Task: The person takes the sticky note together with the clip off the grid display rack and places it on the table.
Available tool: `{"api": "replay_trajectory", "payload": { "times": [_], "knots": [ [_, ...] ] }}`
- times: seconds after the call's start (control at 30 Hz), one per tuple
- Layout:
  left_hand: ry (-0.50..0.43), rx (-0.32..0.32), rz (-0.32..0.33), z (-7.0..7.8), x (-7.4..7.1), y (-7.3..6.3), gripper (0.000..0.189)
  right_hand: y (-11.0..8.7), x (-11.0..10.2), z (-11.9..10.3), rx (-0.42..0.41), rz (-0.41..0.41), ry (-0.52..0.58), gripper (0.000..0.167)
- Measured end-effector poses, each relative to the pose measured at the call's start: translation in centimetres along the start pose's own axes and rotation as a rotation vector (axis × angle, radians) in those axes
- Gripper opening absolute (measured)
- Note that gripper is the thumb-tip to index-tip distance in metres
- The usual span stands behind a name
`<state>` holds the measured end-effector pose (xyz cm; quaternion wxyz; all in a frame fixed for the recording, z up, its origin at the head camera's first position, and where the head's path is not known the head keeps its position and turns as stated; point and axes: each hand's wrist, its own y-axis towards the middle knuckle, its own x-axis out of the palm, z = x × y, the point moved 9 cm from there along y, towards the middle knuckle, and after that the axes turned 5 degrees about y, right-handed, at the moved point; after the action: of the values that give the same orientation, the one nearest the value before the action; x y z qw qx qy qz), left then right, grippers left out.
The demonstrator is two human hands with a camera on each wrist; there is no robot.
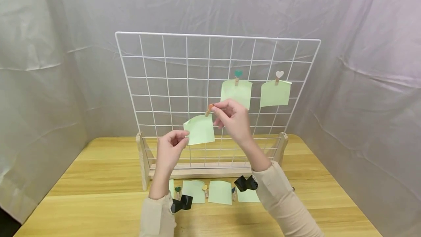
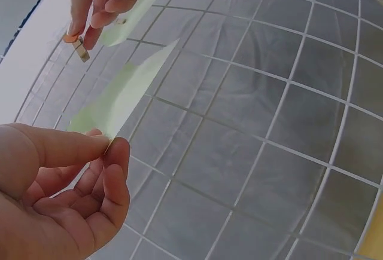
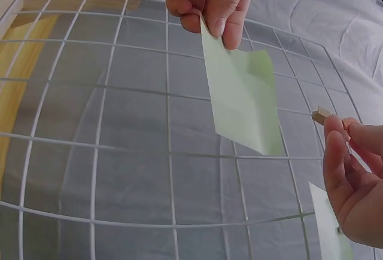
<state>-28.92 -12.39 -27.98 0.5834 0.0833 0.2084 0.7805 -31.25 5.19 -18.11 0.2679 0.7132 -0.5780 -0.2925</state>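
Note:
My left hand (image 1: 170, 150) pinches the left edge of a pale green paper note (image 1: 199, 130) between thumb and forefinger, in front of the white wire grid (image 1: 197, 79). In my right hand (image 1: 234, 118) is a small wooden clothespin (image 1: 208, 110) with an orange top, pinched between thumb and fingers. In the right wrist view the clothespin (image 3: 322, 115) stands apart from the note (image 3: 242, 92). Two more green notes hang on the grid's right side, one under a teal heart clothespin (image 1: 238, 76), the other under a white heart clothespin (image 1: 279, 76).
Along the wooden table (image 1: 108, 207), before the grid's wooden base (image 1: 200, 172), lie several green notes (image 1: 220, 192). Between them are heart clothespins, among them a yellow one (image 1: 205, 190) and a dark green one (image 1: 178, 191). Grey cloth (image 1: 210, 6) hangs around the table.

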Motion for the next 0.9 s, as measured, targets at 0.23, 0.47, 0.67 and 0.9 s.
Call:
{"api": "replay_trajectory", "payload": {
  "times": [0.23, 0.47, 0.67, 0.9],
  "knots": [
    [0.026, -0.014, -0.005, -0.5, -0.1, -0.6, 0.01, -0.7, 0.0, 0.2, -0.017, 0.004, 0.005, 0.007],
    [0.039, -0.02, -0.02, -1.1, -0.2, -1.3, 0.012, -1.8, 0.2, 0.8, 0.026, -0.011, 0.002, 0.009],
    [0.055, -0.046, -0.02, -2.0, -0.2, -1.8, 0.015, -2.5, 0.2, 1.4, 0.044, -0.021, 0.02, 0.008],
    [0.074, -0.058, -0.021, -2.9, -0.3, -2.2, 0.015, -3.5, 0.4, 0.4, 0.096, -0.028, 0.017, 0.006]
  ]
}}
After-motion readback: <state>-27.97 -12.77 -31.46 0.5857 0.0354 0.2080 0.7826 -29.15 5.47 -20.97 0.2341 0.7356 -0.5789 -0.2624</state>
